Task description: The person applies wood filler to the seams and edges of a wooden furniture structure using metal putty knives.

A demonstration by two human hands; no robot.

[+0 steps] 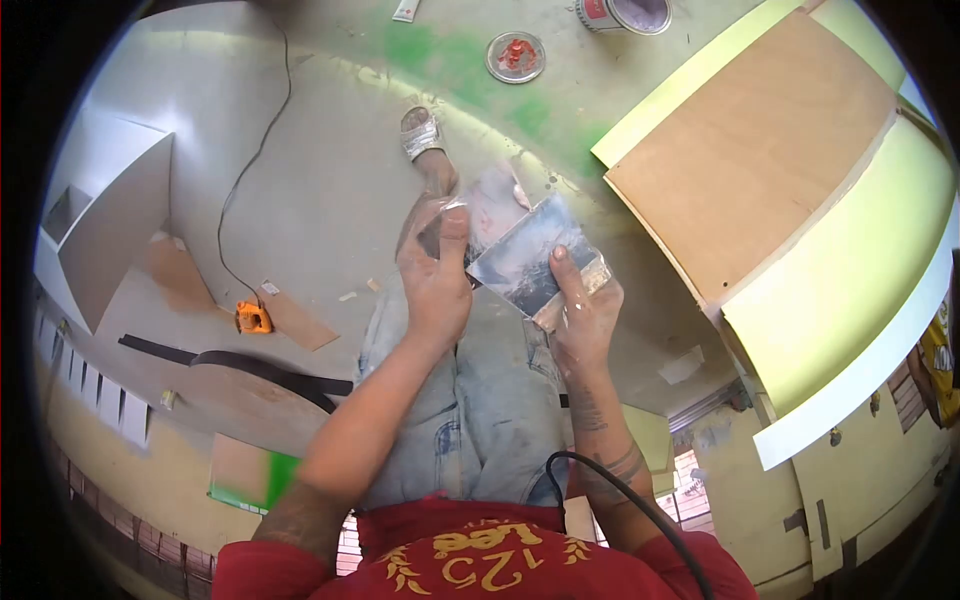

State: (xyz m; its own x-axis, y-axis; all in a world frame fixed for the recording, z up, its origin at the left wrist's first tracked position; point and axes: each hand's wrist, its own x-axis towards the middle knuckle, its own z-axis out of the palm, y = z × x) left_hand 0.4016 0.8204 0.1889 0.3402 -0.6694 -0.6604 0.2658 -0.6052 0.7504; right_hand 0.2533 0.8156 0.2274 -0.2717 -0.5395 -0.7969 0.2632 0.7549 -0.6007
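My left hand (438, 270) grips a putty-smeared spreader (494, 200), thumb on top; whitish-pink filler covers its face, with a small lump near its far edge. My right hand (590, 312) is closed on a putty knife (530, 262) with a wide, flat metal blade and a pale, crusted back edge. Its thumb presses on the blade. The blade's left corner meets or overlaps the left spreader; contact is hard to tell. Both tools are held above my knees.
Ahead on the floor are a lid with red paste (516, 57), an open can (625, 14) and a white tube (406, 10). A brown-and-yellow panel (755, 150) stands at right. At left are an orange power tool (253, 317), its cord (236, 190) and a white cabinet (110, 210).
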